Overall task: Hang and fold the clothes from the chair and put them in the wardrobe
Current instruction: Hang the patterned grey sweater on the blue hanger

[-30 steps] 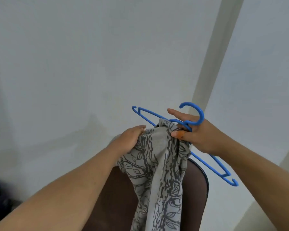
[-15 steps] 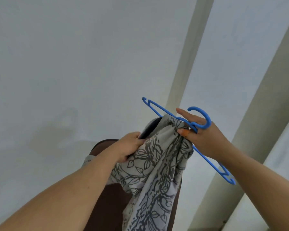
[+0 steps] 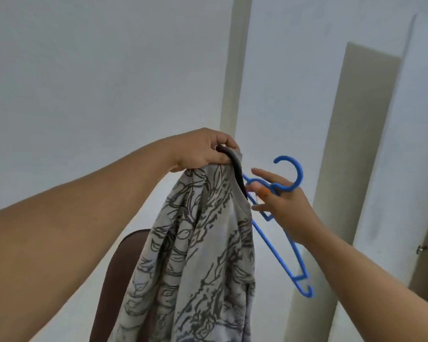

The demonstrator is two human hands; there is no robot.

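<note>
A grey shirt (image 3: 195, 255) printed with dark leaves and branches hangs in front of me. My left hand (image 3: 203, 151) grips it at the dark collar and holds it up high. A blue plastic hanger (image 3: 279, 245) sits to the right of the shirt, tilted down to the right, its upper arm hidden behind the collar. My right hand (image 3: 282, 206) holds the hanger at its neck just below the hook, with the fingers spread toward the shirt. The brown chair (image 3: 119, 275) stands behind and below the shirt, mostly hidden by it.
Pale walls fill the view. Beige vertical panels (image 3: 351, 149) rise at the right, and a door edge with a small metal latch (image 3: 421, 249) shows at the far right.
My left hand has lifted the shirt's collar up above the hanger. The shirt now hangs longer and straighter. My right hand has drawn the hanger a little down and right; the view swung right.
</note>
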